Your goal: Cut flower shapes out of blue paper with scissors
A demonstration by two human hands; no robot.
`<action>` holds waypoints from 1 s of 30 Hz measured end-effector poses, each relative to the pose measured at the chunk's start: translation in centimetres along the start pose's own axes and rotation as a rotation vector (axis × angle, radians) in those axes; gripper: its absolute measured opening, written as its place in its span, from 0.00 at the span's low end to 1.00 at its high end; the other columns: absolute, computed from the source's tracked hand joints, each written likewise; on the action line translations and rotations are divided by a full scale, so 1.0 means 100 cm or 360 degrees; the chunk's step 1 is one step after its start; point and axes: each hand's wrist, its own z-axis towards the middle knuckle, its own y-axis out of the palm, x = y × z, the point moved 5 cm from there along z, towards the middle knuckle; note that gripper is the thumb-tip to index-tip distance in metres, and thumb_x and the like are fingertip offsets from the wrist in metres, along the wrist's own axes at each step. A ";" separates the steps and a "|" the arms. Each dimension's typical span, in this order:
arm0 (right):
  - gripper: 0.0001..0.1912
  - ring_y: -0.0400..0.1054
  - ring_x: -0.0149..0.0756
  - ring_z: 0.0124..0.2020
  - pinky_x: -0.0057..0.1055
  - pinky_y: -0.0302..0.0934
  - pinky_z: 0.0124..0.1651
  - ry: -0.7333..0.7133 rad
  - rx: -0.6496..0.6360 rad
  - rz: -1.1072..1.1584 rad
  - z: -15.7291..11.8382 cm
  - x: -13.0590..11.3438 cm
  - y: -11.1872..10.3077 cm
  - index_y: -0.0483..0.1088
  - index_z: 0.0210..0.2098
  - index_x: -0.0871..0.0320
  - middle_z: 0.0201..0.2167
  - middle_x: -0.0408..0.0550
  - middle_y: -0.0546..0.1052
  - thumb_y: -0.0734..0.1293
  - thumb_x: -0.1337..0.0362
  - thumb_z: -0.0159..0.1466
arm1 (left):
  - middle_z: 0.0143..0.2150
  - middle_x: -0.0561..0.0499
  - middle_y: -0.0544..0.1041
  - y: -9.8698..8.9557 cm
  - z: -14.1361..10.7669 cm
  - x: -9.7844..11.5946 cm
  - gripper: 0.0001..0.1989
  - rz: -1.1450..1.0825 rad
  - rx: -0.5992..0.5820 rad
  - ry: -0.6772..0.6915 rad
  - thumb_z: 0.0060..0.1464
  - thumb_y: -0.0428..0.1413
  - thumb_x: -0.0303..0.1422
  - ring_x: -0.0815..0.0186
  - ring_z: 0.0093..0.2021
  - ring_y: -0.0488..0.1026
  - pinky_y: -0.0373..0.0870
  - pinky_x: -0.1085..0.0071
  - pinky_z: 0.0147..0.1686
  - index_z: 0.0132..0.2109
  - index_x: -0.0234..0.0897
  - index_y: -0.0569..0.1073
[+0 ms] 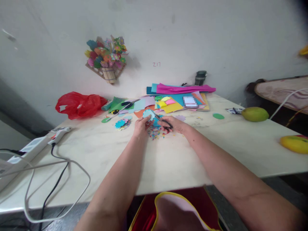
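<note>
Over the middle of the table, my left hand (142, 124) pinches a light blue paper flower (148, 114) with a scalloped edge. My right hand (173, 124) is closed round the black handles of a pair of scissors (168, 125). Their blades point left and meet the flower's right edge. Small coloured paper scraps (156, 133) lie beneath both hands. Left of my left hand is a pile of cut scalloped paper flowers (122, 123), a blue one on top. A pale purple scalloped piece (180, 118) lies behind my right hand, partly hidden by it.
Coloured sheets (176, 106) and a pink roll (185, 88) lie along the wall. A red plastic bag (79, 104) and second scissors (127, 104) are back left. Power strip (33, 146) and cables stand left; two mangoes (255, 114) and a green oval (218, 116) lie right.
</note>
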 end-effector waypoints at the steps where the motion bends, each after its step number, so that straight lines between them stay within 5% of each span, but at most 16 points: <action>1: 0.15 0.62 0.24 0.13 0.19 0.48 0.10 -0.0003 0.0001 0.0006 0.000 0.000 0.000 0.64 0.29 0.60 0.18 0.42 0.72 0.71 0.56 0.60 | 0.25 0.53 0.75 0.000 0.000 0.000 0.12 0.0001 -0.0002 0.0001 0.38 0.67 0.28 0.70 0.24 0.74 0.72 0.75 0.28 0.31 0.33 0.73; 30: 0.15 0.62 0.22 0.13 0.18 0.48 0.11 0.0029 0.0056 -0.0045 -0.003 -0.006 0.001 0.64 0.30 0.61 0.18 0.41 0.72 0.71 0.56 0.59 | 0.26 0.53 0.75 0.000 0.001 -0.001 0.12 -0.0033 0.0008 0.0010 0.38 0.66 0.29 0.71 0.23 0.73 0.72 0.76 0.27 0.32 0.32 0.74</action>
